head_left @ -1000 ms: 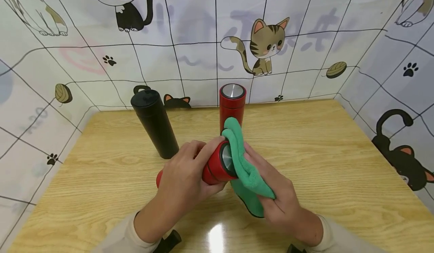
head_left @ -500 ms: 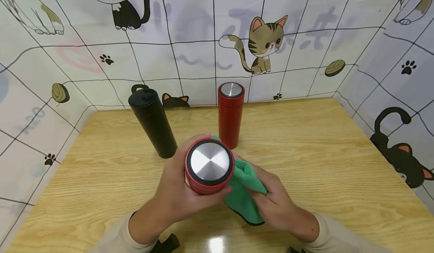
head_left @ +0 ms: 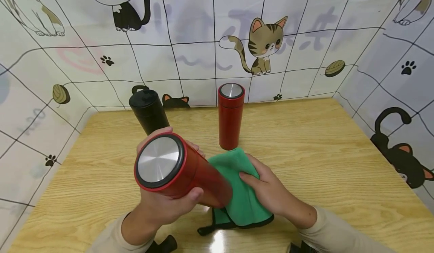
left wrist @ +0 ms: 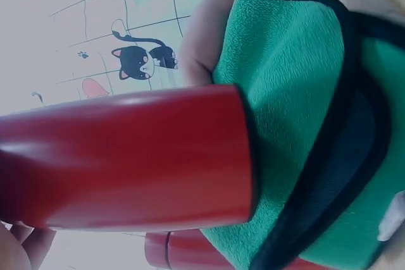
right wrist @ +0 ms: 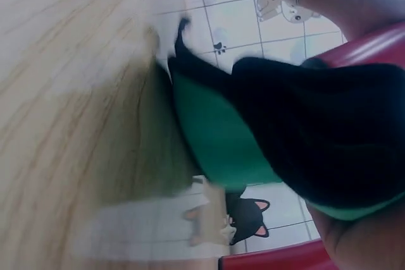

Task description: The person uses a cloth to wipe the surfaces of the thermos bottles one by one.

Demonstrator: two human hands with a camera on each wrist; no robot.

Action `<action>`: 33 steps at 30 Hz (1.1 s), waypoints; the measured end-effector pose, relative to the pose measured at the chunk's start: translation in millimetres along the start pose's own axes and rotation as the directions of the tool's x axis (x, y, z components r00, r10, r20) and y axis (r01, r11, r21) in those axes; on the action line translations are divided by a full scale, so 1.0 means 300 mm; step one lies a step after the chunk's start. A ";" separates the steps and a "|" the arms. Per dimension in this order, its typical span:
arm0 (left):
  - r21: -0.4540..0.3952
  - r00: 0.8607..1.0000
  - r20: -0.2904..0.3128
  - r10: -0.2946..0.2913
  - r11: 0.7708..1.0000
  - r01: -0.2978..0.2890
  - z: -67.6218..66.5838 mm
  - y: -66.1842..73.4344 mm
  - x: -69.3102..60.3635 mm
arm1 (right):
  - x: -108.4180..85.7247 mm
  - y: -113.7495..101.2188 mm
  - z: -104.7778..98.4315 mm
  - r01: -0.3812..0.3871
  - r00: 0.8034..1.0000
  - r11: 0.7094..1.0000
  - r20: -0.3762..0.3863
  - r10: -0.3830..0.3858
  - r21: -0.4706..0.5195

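My left hand [head_left: 157, 206] grips a red thermos bottle [head_left: 211, 183], tilted so that its silver-topped lid faces up and left toward the head camera. My right hand [head_left: 274, 192] holds a green cloth [head_left: 242, 198] with black edging, thumb on top of it. The cloth lies at the bottle's base end; in the left wrist view the dark base rim of the bottle [left wrist: 139, 162] meets the cloth [left wrist: 285, 61]. In the right wrist view, the cloth [right wrist: 215, 134] hangs over the table, partly blurred, its dark side covering much of the view.
A second red thermos bottle [head_left: 230, 127] stands upright behind the hands. A black bottle [head_left: 149, 112] stands at the back left, its lower part hidden by the held bottle and hand. Both are on a wooden table [head_left: 305, 140] enclosed by cat-patterned walls [head_left: 196, 23].
The left hand has swung the bottle's lid left and toward the camera, turning the base toward the cloth. The cloth went from the lid end to the base end and is now spread wider.
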State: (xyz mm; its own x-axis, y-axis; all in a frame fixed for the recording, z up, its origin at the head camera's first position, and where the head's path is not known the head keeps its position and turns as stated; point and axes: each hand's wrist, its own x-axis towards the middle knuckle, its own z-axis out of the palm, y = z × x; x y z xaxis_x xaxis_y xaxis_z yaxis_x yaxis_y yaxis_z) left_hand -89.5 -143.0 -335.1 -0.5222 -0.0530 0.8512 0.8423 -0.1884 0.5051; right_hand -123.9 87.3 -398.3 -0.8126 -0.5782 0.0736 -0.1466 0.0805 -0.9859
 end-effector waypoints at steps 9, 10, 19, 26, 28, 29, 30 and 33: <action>0.016 0.990 -0.043 0.136 0.991 -0.136 0.014 -0.032 0.011 | 0.010 0.004 -0.018 -0.125 0.989 0.985 0.090 0.115 0.121; 0.019 0.988 -0.041 0.149 0.989 -0.149 0.014 -0.036 0.011 | 0.010 0.002 -0.019 -0.133 0.989 0.983 0.075 0.125 0.123; 0.031 0.980 -0.073 0.184 0.983 -0.183 0.029 -0.059 0.012 | 0.004 0.000 -0.007 -0.185 0.982 0.952 0.069 0.173 0.245; 0.190 0.990 -0.144 0.008 0.982 0.019 -0.012 -0.088 0.008 | -0.020 0.036 -0.019 -0.277 0.961 0.944 0.021 0.277 0.179; 0.252 0.984 -0.160 -0.076 0.961 0.115 -0.031 -0.105 0.010 | -0.031 0.052 -0.027 -0.303 0.952 0.940 0.020 0.304 0.159; 0.284 0.979 -0.164 -0.118 0.945 0.162 -0.040 -0.117 0.013 | -0.037 0.061 -0.030 -0.316 0.948 0.937 0.022 0.316 0.146; 0.309 0.972 -0.167 -0.164 0.928 0.209 -0.049 -0.130 0.018 | -0.041 0.070 -0.034 -0.324 0.946 0.937 0.023 0.324 0.134; 0.354 0.944 -0.174 -0.280 0.877 0.325 -0.073 -0.182 0.040 | -0.045 0.098 -0.043 -0.335 0.942 0.935 0.028 0.334 0.118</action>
State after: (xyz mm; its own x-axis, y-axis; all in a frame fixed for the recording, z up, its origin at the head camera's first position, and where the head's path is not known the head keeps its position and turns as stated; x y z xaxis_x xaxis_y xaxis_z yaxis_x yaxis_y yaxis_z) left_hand -144.8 -154.7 -355.6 -0.7520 -0.1678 0.6374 0.6161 0.1648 0.7702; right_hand -124.4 107.9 -426.5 -0.7987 -0.5403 -0.2646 0.2019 0.1736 -0.9639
